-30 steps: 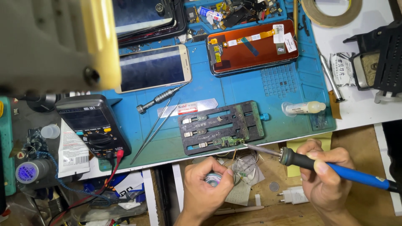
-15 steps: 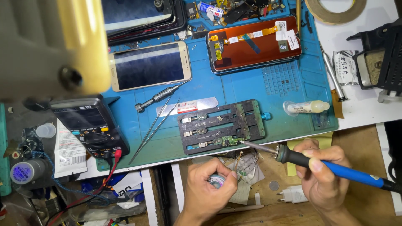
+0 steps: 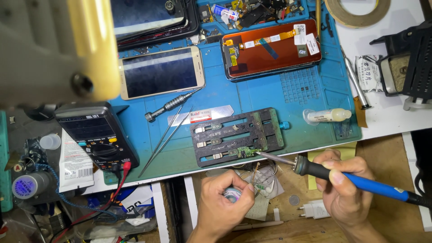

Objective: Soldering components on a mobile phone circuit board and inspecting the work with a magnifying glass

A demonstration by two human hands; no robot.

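Observation:
My right hand (image 3: 344,189) grips a blue-handled soldering iron (image 3: 360,182). Its tip touches a small green circuit board (image 3: 246,152) clamped at the near edge of a dark board holder (image 3: 236,135) on the blue work mat (image 3: 288,94). Just below the holder, my left hand (image 3: 222,204) holds a small spool of solder wire (image 3: 233,195), with a thin strand rising toward the little board.
On the mat lie a gold phone (image 3: 162,72), an orange-backed display panel (image 3: 270,47), a screwdriver (image 3: 168,107), tweezers (image 3: 164,137) and a small glue tube (image 3: 326,116). A black multimeter (image 3: 96,135) sits left. A tape roll (image 3: 355,11) and iron stand (image 3: 411,63) are at right.
The soldering iron tip has slid left and now rests on the small green board. My left hand has stayed below the holder with the solder.

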